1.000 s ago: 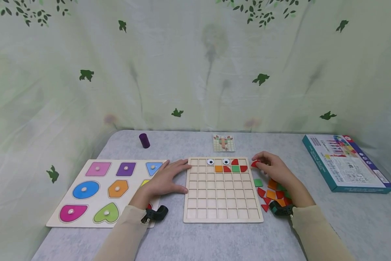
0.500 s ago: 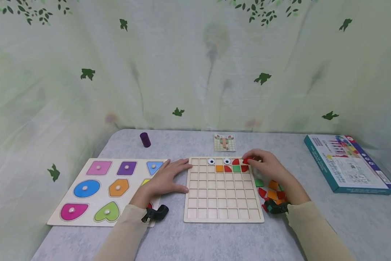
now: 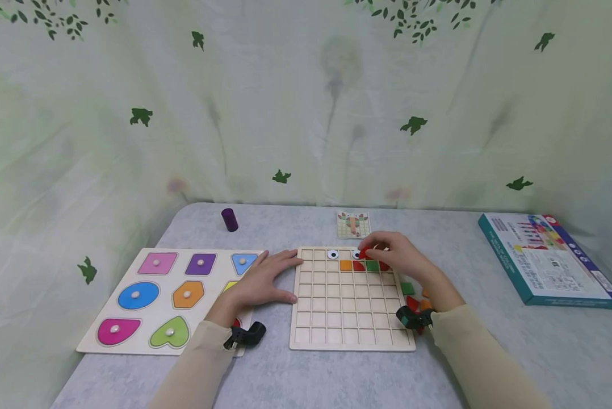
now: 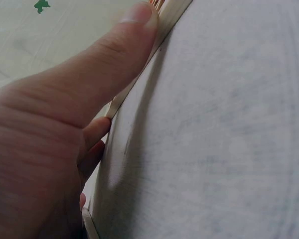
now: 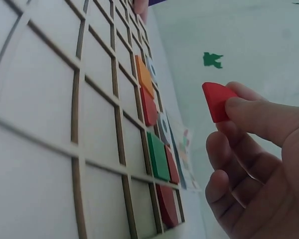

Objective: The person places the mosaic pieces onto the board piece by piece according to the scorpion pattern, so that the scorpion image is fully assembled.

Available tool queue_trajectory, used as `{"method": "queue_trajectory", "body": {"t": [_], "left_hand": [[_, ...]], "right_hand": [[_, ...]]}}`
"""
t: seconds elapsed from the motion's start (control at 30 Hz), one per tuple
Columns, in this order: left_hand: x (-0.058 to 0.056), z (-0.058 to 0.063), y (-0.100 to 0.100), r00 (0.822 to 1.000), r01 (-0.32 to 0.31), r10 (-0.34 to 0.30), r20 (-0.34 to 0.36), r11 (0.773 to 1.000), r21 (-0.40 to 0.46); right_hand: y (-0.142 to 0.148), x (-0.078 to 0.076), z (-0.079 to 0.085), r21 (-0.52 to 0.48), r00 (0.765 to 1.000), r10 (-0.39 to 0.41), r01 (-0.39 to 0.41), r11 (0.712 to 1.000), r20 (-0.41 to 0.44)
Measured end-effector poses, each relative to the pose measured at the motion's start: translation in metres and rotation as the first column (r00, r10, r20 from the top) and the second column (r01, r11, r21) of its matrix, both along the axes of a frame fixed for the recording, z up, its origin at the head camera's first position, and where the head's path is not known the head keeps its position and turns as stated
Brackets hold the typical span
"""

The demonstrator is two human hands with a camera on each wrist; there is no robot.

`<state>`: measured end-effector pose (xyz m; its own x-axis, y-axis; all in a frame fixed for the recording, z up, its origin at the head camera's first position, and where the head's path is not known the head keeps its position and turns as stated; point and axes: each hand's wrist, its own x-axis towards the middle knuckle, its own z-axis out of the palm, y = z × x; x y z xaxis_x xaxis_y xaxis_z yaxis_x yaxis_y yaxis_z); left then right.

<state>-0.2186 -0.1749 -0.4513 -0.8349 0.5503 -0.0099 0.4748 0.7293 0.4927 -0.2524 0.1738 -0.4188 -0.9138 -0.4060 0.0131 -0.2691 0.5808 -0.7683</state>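
My right hand (image 3: 403,257) pinches a red quarter-circle tile (image 5: 218,102) between thumb and fingers, above the top rows of a wooden grid board (image 3: 347,318). In the right wrist view the tile is lifted apart from the board. Two eye tiles (image 3: 332,254) sit in the top row. Below them lie an orange square (image 3: 346,265), a red tile (image 3: 359,266), a green square (image 5: 158,157) and another red tile (image 5: 167,205). My left hand (image 3: 262,281) lies with fingers spread, its fingertips and thumb touching the board's left edge.
Loose tiles (image 3: 412,303) lie right of the board, partly behind my right wrist. A pattern card (image 3: 353,225) lies beyond the board. Leftward is a knobbed shape puzzle (image 3: 132,318), partly under my left arm. A purple cylinder (image 3: 229,220) and a box (image 3: 551,255) stand farther back.
My right hand has moved left with the red tile, from beside the board's right edge to over its top row. My left hand has stayed at the board's left edge.
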Motion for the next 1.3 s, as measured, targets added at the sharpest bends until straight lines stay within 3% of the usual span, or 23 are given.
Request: {"method": "queue_trajectory", "body": {"t": [0.27,0.4,0.7,0.93,1.3], "left_hand": [[0.0,-0.002,0.0,1.0,-0.015,0.015,0.019,1.0,-0.012],[0.001,-0.002,-0.001,1.0,-0.015,0.016,0.012,1.0,-0.012],[0.001,-0.002,-0.003,1.0,-0.009,0.009,0.006,1.0,0.008],[0.0,-0.002,-0.002,1.0,-0.007,0.007,0.01,1.0,0.007],[-0.001,-0.002,0.0,1.0,-0.004,0.004,0.005,1.0,-0.012]], "right_hand": [[-0.025,-0.004,-0.003,0.01,0.999,0.049,-0.049,0.999,-0.003],[-0.037,-0.005,-0.005,-0.001,0.999,0.041,-0.041,0.999,0.03],[-0.057,-0.007,-0.009,0.033,0.999,0.035,-0.035,0.999,-0.01],[-0.063,-0.007,-0.011,0.076,0.999,0.039,-0.038,0.996,-0.009],[-0.061,-0.008,-0.019,0.064,0.999,0.052,-0.053,0.997,0.007]]}}
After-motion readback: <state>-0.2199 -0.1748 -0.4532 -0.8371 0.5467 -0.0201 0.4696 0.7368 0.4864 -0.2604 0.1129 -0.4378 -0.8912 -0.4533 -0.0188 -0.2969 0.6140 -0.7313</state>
